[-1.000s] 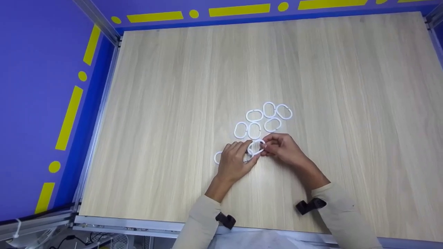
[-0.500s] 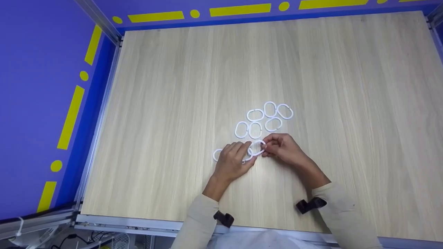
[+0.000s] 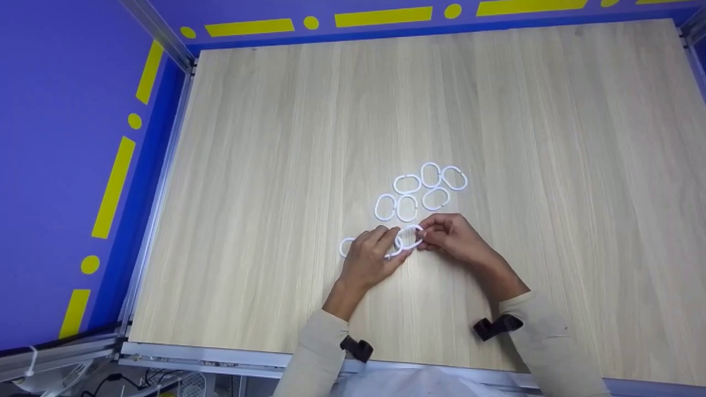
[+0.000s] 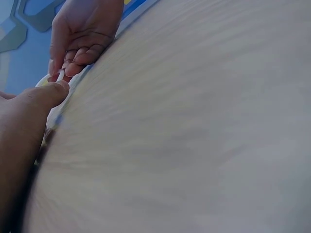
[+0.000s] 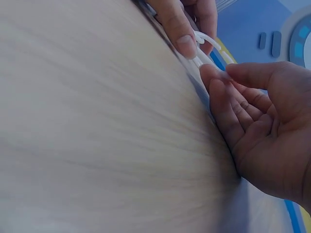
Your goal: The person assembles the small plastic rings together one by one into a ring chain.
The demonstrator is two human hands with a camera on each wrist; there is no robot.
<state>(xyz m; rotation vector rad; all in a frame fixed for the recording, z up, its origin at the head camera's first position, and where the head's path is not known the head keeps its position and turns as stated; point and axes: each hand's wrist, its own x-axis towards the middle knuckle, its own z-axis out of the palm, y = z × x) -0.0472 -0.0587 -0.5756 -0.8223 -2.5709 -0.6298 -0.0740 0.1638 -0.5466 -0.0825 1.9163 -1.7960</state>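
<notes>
The step in hand looks like linking plastic rings: the right hand (image 3: 449, 237) pinches one ring (image 3: 411, 226), which overlaps a second ring (image 3: 395, 256) clamped in the left hand's (image 3: 367, 256) grip, low over the worktop (image 3: 276, 165). The next move probably calls for steadying both and working the gap closed. Loose rings (image 3: 423, 199) lie beyond on pale wood grain, inside blue-purple walls (image 3: 55, 110).
</notes>
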